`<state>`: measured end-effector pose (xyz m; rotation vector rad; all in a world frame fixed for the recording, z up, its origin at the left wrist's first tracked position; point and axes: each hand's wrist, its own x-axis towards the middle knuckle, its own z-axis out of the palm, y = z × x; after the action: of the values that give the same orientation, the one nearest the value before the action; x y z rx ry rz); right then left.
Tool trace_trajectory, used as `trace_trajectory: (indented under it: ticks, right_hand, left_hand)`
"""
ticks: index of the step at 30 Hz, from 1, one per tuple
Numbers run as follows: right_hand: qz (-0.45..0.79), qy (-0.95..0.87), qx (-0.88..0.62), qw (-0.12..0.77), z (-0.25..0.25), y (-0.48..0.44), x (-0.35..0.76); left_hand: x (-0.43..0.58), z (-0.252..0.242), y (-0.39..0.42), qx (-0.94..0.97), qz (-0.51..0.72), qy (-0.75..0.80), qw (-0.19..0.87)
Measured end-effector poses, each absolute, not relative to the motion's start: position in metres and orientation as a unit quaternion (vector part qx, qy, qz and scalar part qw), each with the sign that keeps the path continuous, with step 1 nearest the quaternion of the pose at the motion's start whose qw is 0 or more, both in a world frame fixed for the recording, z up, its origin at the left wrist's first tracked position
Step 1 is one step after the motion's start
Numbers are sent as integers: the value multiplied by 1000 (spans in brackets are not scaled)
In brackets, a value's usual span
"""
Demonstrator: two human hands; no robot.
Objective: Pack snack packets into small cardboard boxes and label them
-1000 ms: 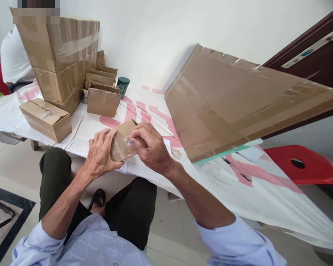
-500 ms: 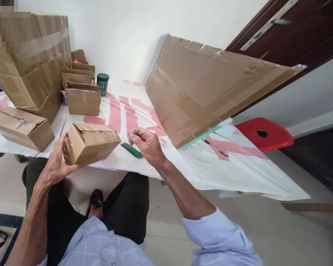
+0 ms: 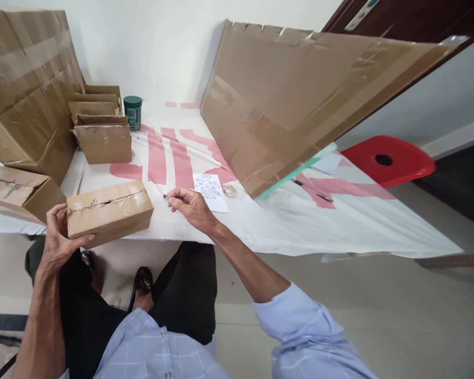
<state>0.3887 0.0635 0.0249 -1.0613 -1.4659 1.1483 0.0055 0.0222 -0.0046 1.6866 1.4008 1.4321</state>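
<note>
My left hand [image 3: 59, 237] grips the left end of a small cardboard box [image 3: 114, 221], thumb along the near side and fingers at the far left corner. The box sits tilted at the table's front edge, its taped, ragged top seam facing up. To its right, my right hand [image 3: 187, 206] is closed in a pinch, just above the table. A tiny dark-tipped piece [image 3: 165, 196] shows at the fingertips; its kind is not clear. Beyond that hand lies a white paper [image 3: 215, 197] with small printed shapes, beside a roll of clear tape [image 3: 230, 190].
Another closed box [image 3: 19, 192] and large stacked cartons [image 3: 27, 89] stand left. Open small boxes [image 3: 106, 145] and a green-lidded jar [image 3: 132, 113] are behind. A big cardboard sheet [image 3: 292, 105] leans at the right, near a red stool [image 3: 395, 160] and dark pens [image 3: 322, 196].
My left hand has turned the box so its taped seam faces up. My right hand has shifted left, uncovering the printed paper. The green object beside it no longer shows.
</note>
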Motion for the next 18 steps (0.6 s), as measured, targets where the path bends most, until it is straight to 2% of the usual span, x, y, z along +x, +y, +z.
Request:
trace_trajectory:
  ticks: [10,18]
  right_hand:
    - [527,-616,-348,471,23,64,374]
    - [533,-576,-368,499,14,73,379]
  left_hand:
    - [1,20,31,592,494,541,336]
    - [-7,22,44,550,524,549,350]
